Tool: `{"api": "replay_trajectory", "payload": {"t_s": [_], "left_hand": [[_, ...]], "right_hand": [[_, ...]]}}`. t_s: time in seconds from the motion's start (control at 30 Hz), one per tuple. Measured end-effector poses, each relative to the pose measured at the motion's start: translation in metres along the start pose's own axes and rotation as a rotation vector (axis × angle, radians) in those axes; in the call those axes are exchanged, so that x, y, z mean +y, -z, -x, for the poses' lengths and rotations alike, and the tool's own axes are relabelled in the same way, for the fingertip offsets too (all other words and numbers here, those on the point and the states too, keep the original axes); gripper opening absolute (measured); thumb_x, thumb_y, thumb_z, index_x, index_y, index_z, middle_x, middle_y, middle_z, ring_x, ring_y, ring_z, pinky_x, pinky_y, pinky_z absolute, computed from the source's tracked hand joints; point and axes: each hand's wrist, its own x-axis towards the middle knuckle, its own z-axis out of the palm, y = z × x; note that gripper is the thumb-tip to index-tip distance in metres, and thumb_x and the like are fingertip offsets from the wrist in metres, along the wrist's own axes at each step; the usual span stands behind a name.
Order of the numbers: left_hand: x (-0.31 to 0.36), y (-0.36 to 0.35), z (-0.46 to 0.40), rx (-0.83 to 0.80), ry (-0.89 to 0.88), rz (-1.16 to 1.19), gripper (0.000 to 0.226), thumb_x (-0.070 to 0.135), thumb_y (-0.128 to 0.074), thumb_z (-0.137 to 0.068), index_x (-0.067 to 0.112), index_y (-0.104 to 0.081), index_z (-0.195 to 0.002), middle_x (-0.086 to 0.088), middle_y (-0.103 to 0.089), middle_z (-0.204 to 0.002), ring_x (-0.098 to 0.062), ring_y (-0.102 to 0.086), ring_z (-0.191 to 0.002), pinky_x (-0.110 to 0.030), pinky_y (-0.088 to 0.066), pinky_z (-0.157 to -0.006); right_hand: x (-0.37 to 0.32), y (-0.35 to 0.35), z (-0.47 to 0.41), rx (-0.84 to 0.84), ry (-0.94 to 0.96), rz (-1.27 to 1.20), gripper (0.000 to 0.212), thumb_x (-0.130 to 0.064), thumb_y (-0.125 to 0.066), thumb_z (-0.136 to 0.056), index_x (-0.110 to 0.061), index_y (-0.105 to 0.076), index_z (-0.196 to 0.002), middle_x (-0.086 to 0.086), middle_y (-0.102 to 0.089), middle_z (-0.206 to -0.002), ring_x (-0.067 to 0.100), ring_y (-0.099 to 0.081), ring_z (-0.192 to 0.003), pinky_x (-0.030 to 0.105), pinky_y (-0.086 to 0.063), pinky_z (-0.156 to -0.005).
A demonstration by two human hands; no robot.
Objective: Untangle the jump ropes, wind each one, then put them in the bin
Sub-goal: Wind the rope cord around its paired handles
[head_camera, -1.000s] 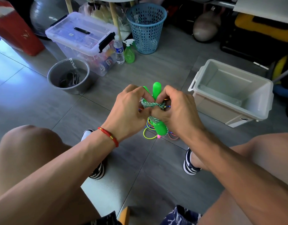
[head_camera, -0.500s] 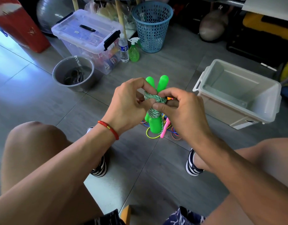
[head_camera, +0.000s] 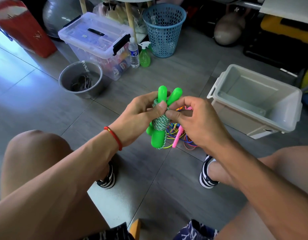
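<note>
A green-handled jump rope (head_camera: 159,124) is held upright in front of me, its green-and-white cord wound round the two handles. My left hand (head_camera: 141,116) grips the handles, thumb pressed on the coil. My right hand (head_camera: 194,122) pinches the cord end at the coil's upper right. On the floor below lies a tangle of coloured jump ropes (head_camera: 181,135) with a pink handle. The pale grey bin (head_camera: 253,103) stands open on the right, nothing visible inside.
A grey bucket (head_camera: 81,80) sits on the floor to the left, a clear lidded box (head_camera: 96,44), a water bottle (head_camera: 134,55), a green spray bottle (head_camera: 144,55) and a blue mesh basket (head_camera: 164,30) behind. My knees and feet flank the tangle.
The handle bundle has tilted and more of the wound coil shows. My right hand has shifted to the coil's upper right; the view has panned slightly.
</note>
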Motion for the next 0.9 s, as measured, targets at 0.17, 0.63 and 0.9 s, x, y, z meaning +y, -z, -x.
{"api": "replay_trajectory", "payload": {"t_s": [0.17,0.63,0.9], "left_hand": [[-0.005,0.004,0.0,-0.027,-0.02,-0.126,0.039,0.032,-0.058,-0.1,0.0,-0.058,-0.123,-0.035,-0.061,-0.113,-0.056,-0.061,-0.102,-0.069,-0.049,-0.09],[-0.001,-0.014,0.0,0.145,-0.074,-0.128,0.028,0.014,-0.058,-0.096,0.005,-0.059,-0.122,-0.029,-0.064,-0.103,-0.018,-0.06,-0.086,-0.054,-0.055,-0.085],[-0.003,-0.015,-0.004,0.317,0.063,0.078,0.033,0.011,-0.069,-0.077,0.006,-0.062,-0.109,-0.015,-0.072,-0.109,-0.023,-0.068,-0.087,-0.044,-0.057,-0.074]], "right_hand": [[0.007,-0.006,0.002,0.016,0.015,-0.016,0.016,-0.041,-0.073,-0.079,-0.026,-0.069,-0.083,-0.005,-0.071,-0.092,0.023,-0.073,-0.087,0.051,-0.057,-0.083],[0.004,-0.018,-0.001,0.205,0.122,0.226,0.018,-0.025,-0.06,-0.1,-0.009,-0.067,-0.095,0.001,-0.066,-0.088,0.017,-0.054,-0.083,0.022,-0.03,-0.07],[0.009,-0.015,-0.004,0.035,0.124,0.187,0.015,-0.023,-0.073,-0.089,-0.017,-0.063,-0.098,0.004,-0.063,-0.11,0.02,-0.068,-0.094,0.041,-0.057,-0.085]]}}
